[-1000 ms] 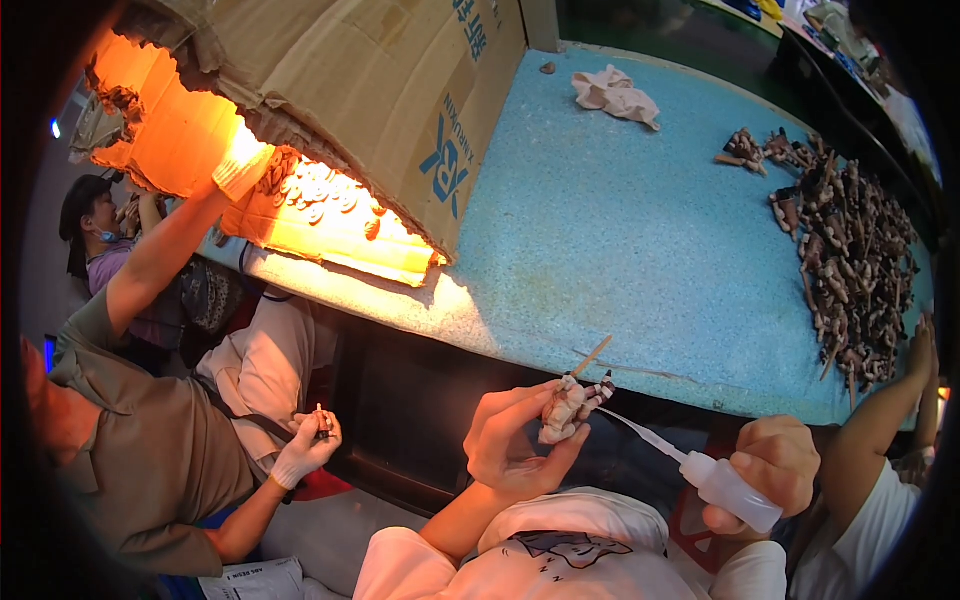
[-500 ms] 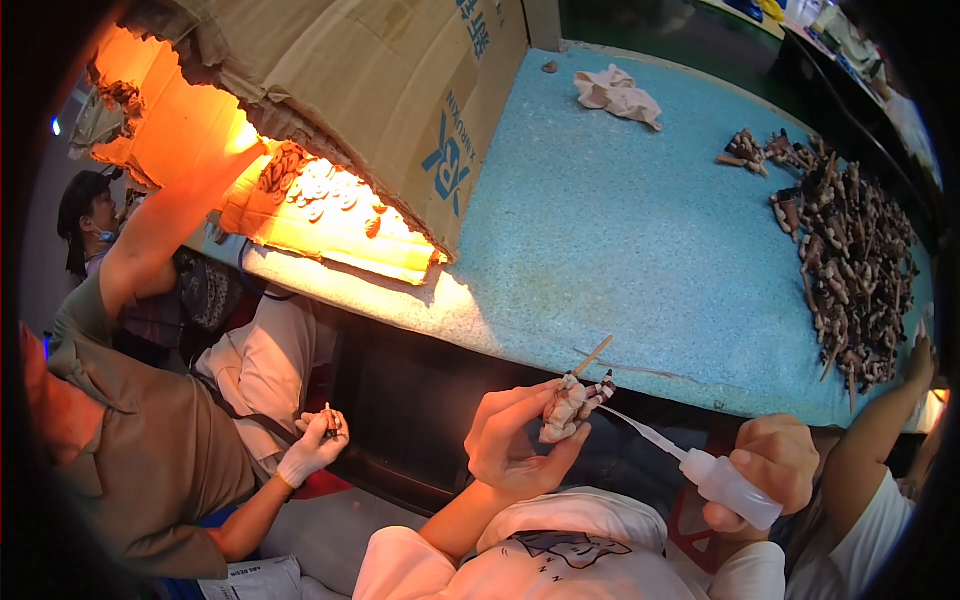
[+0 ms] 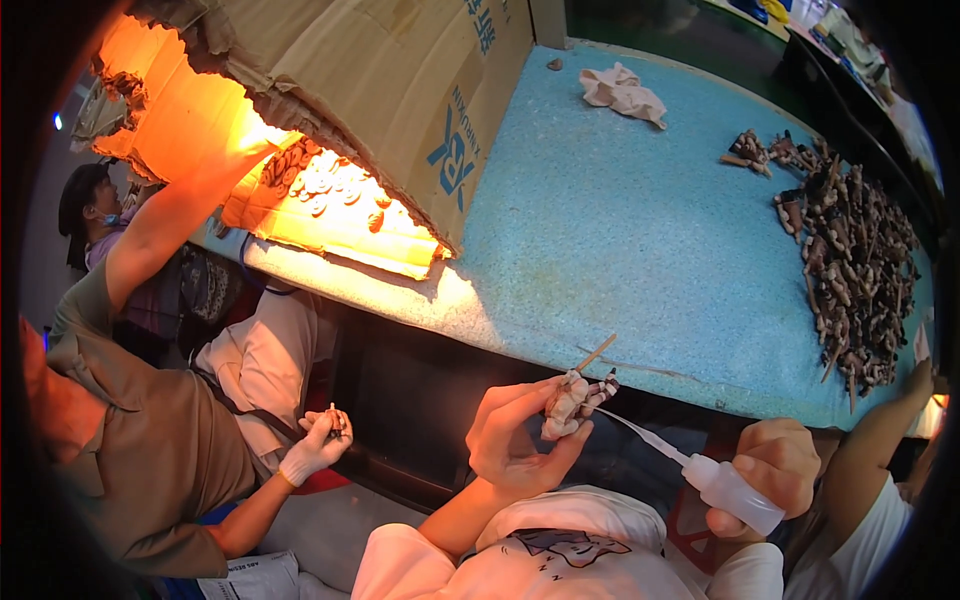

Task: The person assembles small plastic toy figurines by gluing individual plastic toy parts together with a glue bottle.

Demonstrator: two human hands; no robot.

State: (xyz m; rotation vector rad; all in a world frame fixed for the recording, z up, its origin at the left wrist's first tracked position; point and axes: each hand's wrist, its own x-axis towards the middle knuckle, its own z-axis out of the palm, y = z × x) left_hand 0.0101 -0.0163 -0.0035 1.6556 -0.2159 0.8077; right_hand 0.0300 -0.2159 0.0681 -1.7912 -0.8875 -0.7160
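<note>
My left hand (image 3: 512, 435) pinches a small pale figurine (image 3: 568, 405) with dark-striped parts, held just off the table's front edge. A thin wooden stick (image 3: 598, 353) juts up from it. In my right hand (image 3: 772, 468) is a white squeeze bottle (image 3: 733, 492), lying tilted in the fingers. Its long thin nozzle (image 3: 655, 440) points left, and the tip is at the figurine's right side; whether it touches I cannot tell.
Many similar brown-and-pale figurines on sticks (image 3: 855, 270) are heaped on the blue tabletop (image 3: 620, 220) at right. A crumpled cloth (image 3: 622, 95) lies farther back. At left stands a cardboard box (image 3: 400, 110), lit inside, where a co-worker's arm (image 3: 190, 215) reaches in beside small round pieces (image 3: 320, 183).
My hands, the figurine and the bottle stay almost in place. The co-worker's arm at left has shifted slightly to the right within the box.
</note>
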